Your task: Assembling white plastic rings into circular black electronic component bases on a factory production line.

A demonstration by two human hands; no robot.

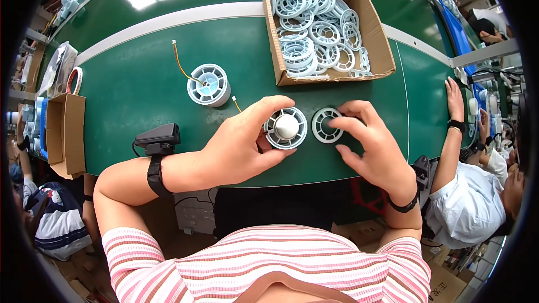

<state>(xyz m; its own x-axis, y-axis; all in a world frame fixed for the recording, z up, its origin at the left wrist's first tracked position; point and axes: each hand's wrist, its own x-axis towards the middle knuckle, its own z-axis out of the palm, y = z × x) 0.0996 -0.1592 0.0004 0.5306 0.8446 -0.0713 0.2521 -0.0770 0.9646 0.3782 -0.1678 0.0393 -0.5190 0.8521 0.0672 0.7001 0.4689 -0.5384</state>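
My left hand (238, 140) grips a round light-coloured fan housing (301, 129) between thumb and fingers. A silver dome-shaped hub (287, 127) sits in its middle, facing up, and a thin wire with a white plug (236, 102) sticks out beyond the hand. Just to its right is a pale spoked ring (318, 135) on the green table. Fingertips of my right hand (375, 143) reach over that ring's right side, while the thumb stays apart from it. Farther left stands another white fan housing (209, 100), with a yellow-and-red wire (181, 66) rising from its centre.
An open cardboard box (337, 80) full of pale spoked rings (324, 32) stands at the back. At the left edge is a smaller cardboard box (74, 134) near a tape roll (74, 80). Co-workers sit on both sides; one's hand (455, 101) rests on the table's right.
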